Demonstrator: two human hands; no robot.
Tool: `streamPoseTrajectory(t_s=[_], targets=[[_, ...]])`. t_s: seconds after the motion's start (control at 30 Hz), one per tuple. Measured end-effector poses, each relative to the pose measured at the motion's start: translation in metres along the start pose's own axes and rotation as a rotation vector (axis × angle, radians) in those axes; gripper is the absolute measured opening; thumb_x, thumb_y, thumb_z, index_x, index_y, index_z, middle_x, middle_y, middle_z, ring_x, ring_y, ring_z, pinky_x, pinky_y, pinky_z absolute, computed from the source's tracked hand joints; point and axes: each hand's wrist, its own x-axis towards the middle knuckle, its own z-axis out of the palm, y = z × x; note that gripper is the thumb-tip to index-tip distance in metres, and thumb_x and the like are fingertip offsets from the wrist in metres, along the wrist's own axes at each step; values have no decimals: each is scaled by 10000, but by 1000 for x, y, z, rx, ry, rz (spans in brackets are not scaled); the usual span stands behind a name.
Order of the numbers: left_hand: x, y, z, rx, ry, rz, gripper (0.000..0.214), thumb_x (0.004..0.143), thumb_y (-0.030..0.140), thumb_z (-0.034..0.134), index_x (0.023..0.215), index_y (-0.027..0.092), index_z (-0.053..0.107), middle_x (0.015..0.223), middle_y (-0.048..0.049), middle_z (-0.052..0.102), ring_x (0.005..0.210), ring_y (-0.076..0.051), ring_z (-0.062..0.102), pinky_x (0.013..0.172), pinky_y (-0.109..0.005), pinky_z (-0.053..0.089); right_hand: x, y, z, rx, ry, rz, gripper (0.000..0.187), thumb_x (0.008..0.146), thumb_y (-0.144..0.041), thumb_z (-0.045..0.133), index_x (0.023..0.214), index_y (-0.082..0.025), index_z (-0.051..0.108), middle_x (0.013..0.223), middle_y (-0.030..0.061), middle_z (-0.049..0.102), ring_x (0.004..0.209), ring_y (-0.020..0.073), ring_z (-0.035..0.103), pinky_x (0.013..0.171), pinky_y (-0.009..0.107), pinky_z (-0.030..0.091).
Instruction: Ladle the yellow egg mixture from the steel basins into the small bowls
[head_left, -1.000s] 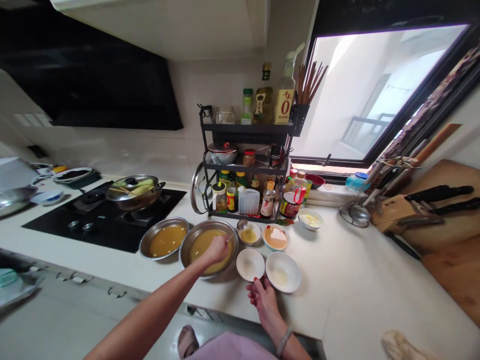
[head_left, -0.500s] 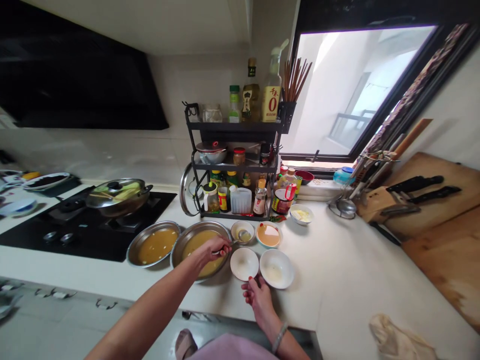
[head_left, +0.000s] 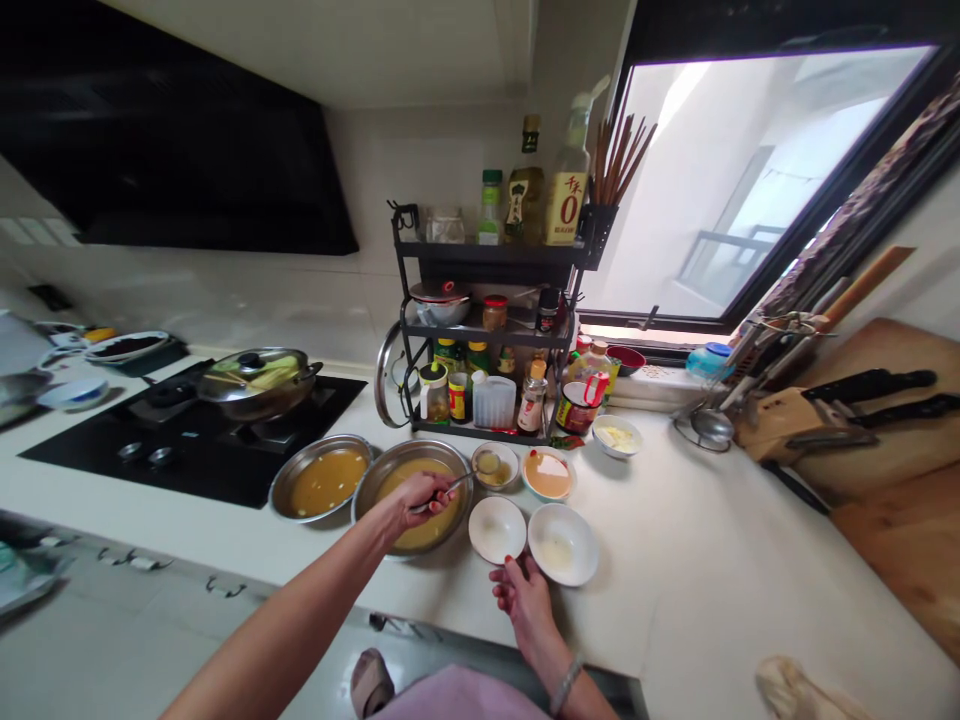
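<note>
Left hand [head_left: 421, 495], stretched over a basin [head_left: 365, 487], grips a spoon [head_left: 487, 462]; right hand [head_left: 520, 592] half-curled by a white bowl [head_left: 480, 528], grip unclear

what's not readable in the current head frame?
Silver metal spoon: head view, part of the handle is hidden inside the left grip.
Large round steel basin: head view, near-left rim hidden by the left forearm.
Beige cloth: head view, cut off by the bottom edge.
Orange-capped clear bottle: head view, label text too small.
</note>
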Motion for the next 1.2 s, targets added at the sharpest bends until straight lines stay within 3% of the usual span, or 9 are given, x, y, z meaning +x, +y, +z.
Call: streamPoseTrajectory(t_s=[0.23,0.43,0.57,0.7,0.8,0.87,0.93,1.07,1.2], targets=[[-42,-1,-21,-84,49,50,158,770,-22,507,874,88,551,587,-2,527,391,-13,363,329,-76,206,-2,-1,0,6,-17,9,706,517,-572,819,990,-193,457,626,16,675,470,112,560,428,182,359],[-75,-19,-46,-15,154,129,232,730,83,628,957,81,585,597,4,533,403,-24,358,339,-112,197,-3,-5,-1,-9,-19,30,671,533,-560,804,971,-184,462,637,25,677,477,103,558,432,173,363],[-92,-35,-59,236,268,174,303,753,196,607,1037,97,580,610,11,546,415,-45,359,367,-148,222,-9,-7,-4,-91,-37,52,559,594,-564,742,903,-159,514,637,40,668,470,95,547,419,173,357],[-99,-49,-72,783,392,290,281,779,198,496,1010,127,640,592,2,568,450,-104,436,442,-216,333,-19,-13,-11,-347,-131,82,417,692,-538,636,806,-143,562,561,37,628,410,89,498,358,170,286],[-100,-54,-78,1121,479,443,298,781,164,437,938,149,690,560,-19,583,549,-158,542,585,-263,409,-15,-38,-9,-616,-227,-74,365,780,-500,527,830,-145,601,576,37,630,403,113,506,327,189,281],[-99,-54,-78,1187,507,495,352,789,167,407,995,137,690,581,-33,608,580,-175,572,623,-274,420,1,-66,-2,-856,-234,-317,353,855,-437,420,882,-148,622,632,44,651,436,134,546,343,214,342],[-96,-52,-73,1162,474,504,393,793,181,397,1064,112,673,616,-40,638,580,-174,580,617,-270,427,27,-97,10,-1224,-146,-663,343,916,-330,333,962,-168,632,728,44,680,546,145,612,478,240,457],[-77,-44,-51,1034,356,504,421,791,192,394,1102,102,663,630,-24,650,527,-145,551,561,-242,423,90,-142,41,-1461,-61,-789,273,905,-195,394,1008,-146,642,970,123,684,909,220,630,817,343,470],[-52,-35,-22,1027,288,516,382,778,157,420,1048,116,687,627,-34,655,521,-148,554,557,-242,406,137,-147,64,-1713,-66,-819,202,913,-172,472,948,-110,661,1057,178,644,1088,275,547,918,406,417]])
